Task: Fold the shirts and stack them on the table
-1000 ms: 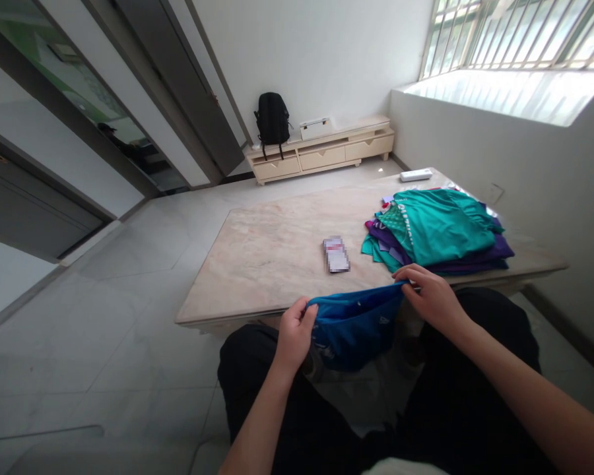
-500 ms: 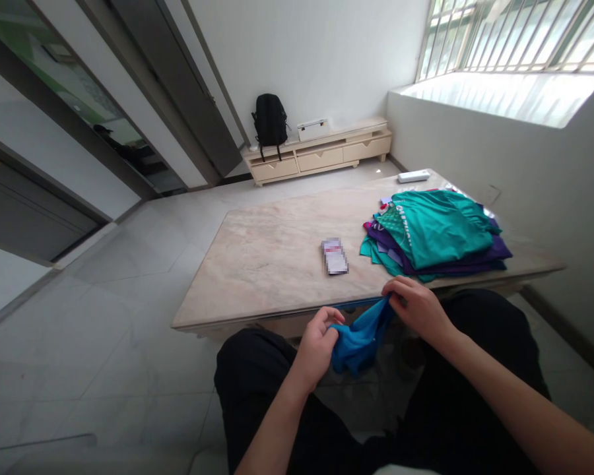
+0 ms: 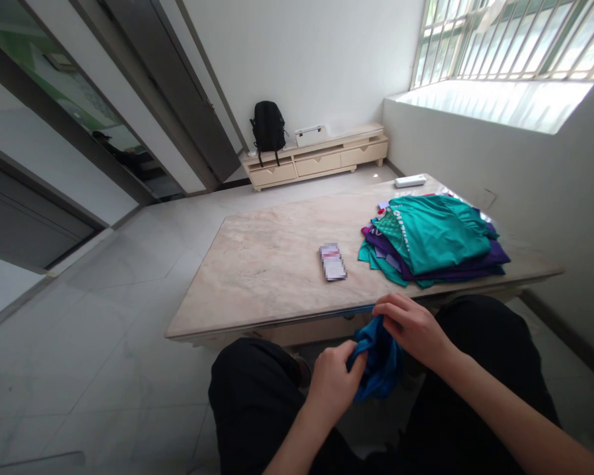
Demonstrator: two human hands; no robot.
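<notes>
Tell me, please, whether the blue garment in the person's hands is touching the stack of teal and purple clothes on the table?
Apart. The head view shows the blue garment bunched below the table edge, with bare tabletop between it and the clothes stack.

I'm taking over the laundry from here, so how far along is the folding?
Done: a stack of teal and purple garments lies on the marble table, beside a phone. In hand: the left hand and right hand hold a bunched blue garment below the table edge, not yet flat or folded. Left: that one piece; no other loose clothes are in view.
</notes>
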